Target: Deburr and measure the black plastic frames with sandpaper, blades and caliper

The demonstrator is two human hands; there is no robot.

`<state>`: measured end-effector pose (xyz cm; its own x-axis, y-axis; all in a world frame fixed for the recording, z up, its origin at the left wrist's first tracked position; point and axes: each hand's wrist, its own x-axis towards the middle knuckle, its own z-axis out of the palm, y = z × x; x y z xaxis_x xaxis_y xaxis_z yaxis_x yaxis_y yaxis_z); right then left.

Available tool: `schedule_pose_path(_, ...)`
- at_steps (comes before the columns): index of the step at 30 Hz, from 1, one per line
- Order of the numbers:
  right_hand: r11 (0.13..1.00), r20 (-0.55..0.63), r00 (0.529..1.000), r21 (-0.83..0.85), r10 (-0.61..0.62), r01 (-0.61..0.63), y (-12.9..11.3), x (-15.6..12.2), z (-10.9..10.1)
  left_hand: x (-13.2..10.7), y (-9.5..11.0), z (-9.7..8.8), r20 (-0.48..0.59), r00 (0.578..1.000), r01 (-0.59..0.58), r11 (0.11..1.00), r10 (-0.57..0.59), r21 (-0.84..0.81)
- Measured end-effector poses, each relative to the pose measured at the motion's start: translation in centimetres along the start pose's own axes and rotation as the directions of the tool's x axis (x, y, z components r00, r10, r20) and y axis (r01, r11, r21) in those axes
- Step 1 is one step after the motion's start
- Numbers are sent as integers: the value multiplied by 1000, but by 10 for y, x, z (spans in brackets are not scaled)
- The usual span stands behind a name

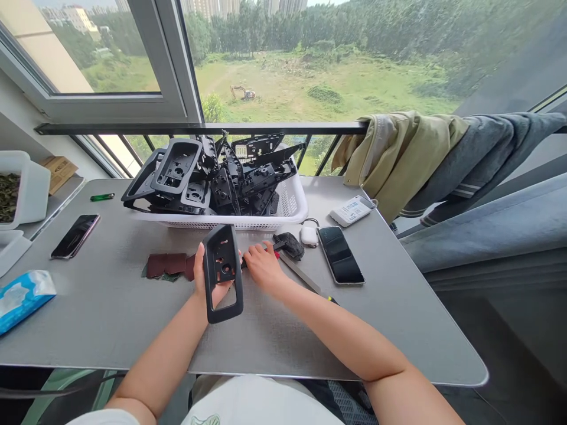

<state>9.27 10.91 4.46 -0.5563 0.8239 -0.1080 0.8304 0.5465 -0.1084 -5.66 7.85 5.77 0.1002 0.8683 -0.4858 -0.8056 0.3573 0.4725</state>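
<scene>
My left hand [200,274] is closed around a black plastic frame [239,289], held tilted above the table, with a long opening and a recessed panel with holes. My right hand [264,268] is closed just right of the frame, its fingers curled over a slim dark tool whose kind I cannot make out; a bit of red shows beside it. Behind the left hand lies a strip of worn brown sandpaper [166,265]. A flat metal strip [301,274] and a crumpled black piece of material [290,245] lie near the right hand.
A white plastic basket [248,222] heaped with black plastic parts [230,177] stands at the back. On the right are a phone [341,255], a white earbud case [309,236] and a white packet [352,211]. Leftward lie another phone [75,236], a green lighter [102,197] and tissues [26,298].
</scene>
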Motion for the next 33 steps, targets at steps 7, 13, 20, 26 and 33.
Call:
schedule_pose_path(7, 999, -39, 998, -19, 45, -45, 21, -8, -37, 3, -3, -5, 81, 996, 27, 1000, -27, 6)
schedule_pose_path(13, 899, 13, 902, 71, 432, -432, 45, -46, -54, 0, -12, -3, 22, 999, 27, 996, -29, 79)
schedule_pose_path(20, 835, -154, 890, 443, 430, -327, 54, -81, -25, 7, -25, -19, 154, 988, -12, 976, -22, 218)
schedule_pose_path(26, 804, -251, 968, 576, 1, 149, 21, -94, -16, 8, -28, -21, 278, 956, 33, 973, -98, 230)
schedule_pose_path(33, 807, -238, 954, 519, -180, 282, 27, -101, -13, 6, -24, -23, 357, 922, 74, 972, -152, 223)
